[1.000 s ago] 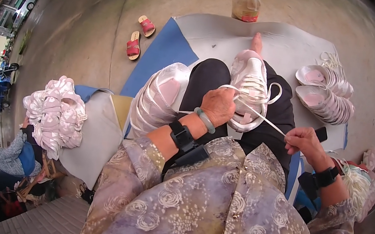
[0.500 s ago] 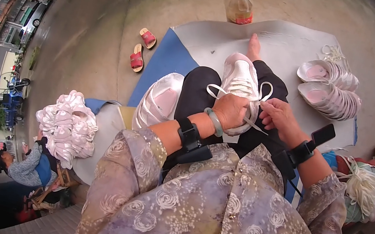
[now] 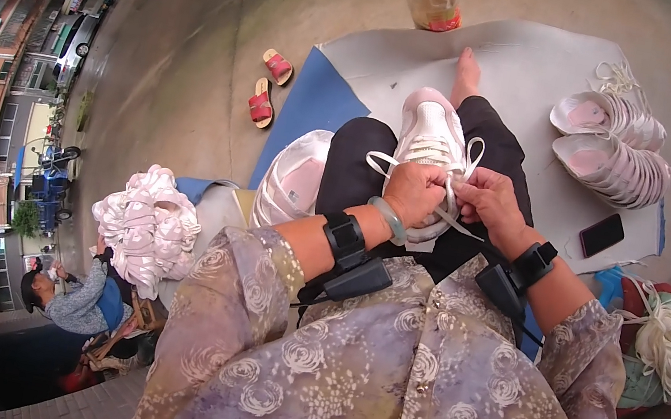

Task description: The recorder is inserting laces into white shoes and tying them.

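A white and pink sneaker (image 3: 429, 127) rests toe-forward between my thighs, with a white shoelace (image 3: 379, 162) threaded through its eyelets and looped out on both sides. My left hand (image 3: 414, 195) is closed over the shoe's opening, its fingers curled round the lace; the fingertips are partly hidden. Close beside it, my right hand (image 3: 494, 203) pinches the lace between thumb and fingers at the shoe's right side. A loose lace end trails below that hand. Left of my knee lie stacked white shoe uppers (image 3: 291, 179) with pink insides.
Two rows of nested shoe uppers (image 3: 612, 169) lie at right on the grey mat (image 3: 549, 68), near a dark phone (image 3: 601, 236). Bundled white laces (image 3: 666, 344) sit at lower right. Beyond are a bottle (image 3: 433, 4), red sandals (image 3: 262, 102), a pink-white pile (image 3: 146, 225) and a seated person (image 3: 81, 304).
My right hand has moved left, closer to my left hand and the shoe. The whole view has shifted slightly, and the phone now shows clear of my right wrist.
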Action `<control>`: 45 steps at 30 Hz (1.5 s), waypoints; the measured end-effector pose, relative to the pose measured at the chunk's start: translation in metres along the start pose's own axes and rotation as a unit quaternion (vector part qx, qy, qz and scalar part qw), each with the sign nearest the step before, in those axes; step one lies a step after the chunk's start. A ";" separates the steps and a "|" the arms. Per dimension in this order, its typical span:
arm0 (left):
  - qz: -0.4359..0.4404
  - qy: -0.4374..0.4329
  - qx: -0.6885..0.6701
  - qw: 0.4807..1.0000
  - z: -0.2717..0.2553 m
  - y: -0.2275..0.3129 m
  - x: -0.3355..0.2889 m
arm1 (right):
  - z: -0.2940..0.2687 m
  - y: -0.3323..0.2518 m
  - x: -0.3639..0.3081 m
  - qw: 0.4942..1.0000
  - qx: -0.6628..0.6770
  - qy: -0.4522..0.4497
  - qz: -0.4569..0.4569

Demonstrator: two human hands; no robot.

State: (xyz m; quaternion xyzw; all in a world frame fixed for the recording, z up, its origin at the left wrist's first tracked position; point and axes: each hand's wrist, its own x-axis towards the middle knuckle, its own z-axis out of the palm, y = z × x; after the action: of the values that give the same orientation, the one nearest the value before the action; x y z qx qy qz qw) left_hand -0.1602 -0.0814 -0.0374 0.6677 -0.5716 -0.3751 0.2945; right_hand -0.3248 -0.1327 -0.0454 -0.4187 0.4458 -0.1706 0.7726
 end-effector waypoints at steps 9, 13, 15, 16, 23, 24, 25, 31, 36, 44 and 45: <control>-0.091 -0.092 -0.014 0.991 -0.003 0.002 0.008 | -0.005 0.006 0.000 0.999 0.039 -0.007 -0.023; -0.045 -0.111 0.021 0.993 -0.001 0.001 0.011 | -0.006 0.001 -0.002 0.999 0.035 -0.020 -0.017; -0.060 -0.114 0.020 0.992 0.000 0.007 0.011 | -0.009 0.003 -0.001 0.999 0.030 -0.020 -0.010; -0.057 -0.112 0.019 0.992 0.000 0.004 0.011 | -0.008 0.004 0.000 0.999 0.027 -0.018 -0.009; 0.069 -0.200 0.233 0.949 -0.039 -0.002 -0.001 | -0.010 0.004 -0.009 0.998 0.060 -0.024 0.015; 0.070 -0.221 0.225 0.946 -0.056 -0.004 -0.009 | -0.013 0.004 -0.011 0.996 0.077 -0.034 0.018; 0.069 -0.240 0.218 0.943 -0.077 -0.006 -0.020 | -0.014 0.004 -0.011 0.996 0.076 -0.033 0.019; -0.196 -0.291 0.018 0.936 -0.130 -0.034 -0.078 | -0.016 0.004 -0.005 0.995 0.077 -0.049 0.026; -0.240 -0.262 -0.096 0.930 -0.132 -0.036 -0.080 | -0.015 0.002 -0.005 0.997 0.071 -0.029 0.027; -0.110 0.097 0.071 0.987 -0.181 -0.097 -0.047 | -0.010 0.003 -0.004 0.998 0.066 -0.010 0.019; -0.117 0.110 0.078 0.984 -0.190 -0.113 -0.043 | -0.012 0.004 -0.004 0.998 0.063 -0.009 0.016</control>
State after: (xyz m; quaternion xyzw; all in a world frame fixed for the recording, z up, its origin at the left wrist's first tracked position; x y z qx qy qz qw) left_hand 0.0576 -0.0266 -0.0199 0.7880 -0.4811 -0.2854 0.2572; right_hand -0.3375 -0.1333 -0.0497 -0.3631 0.4340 -0.1821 0.8041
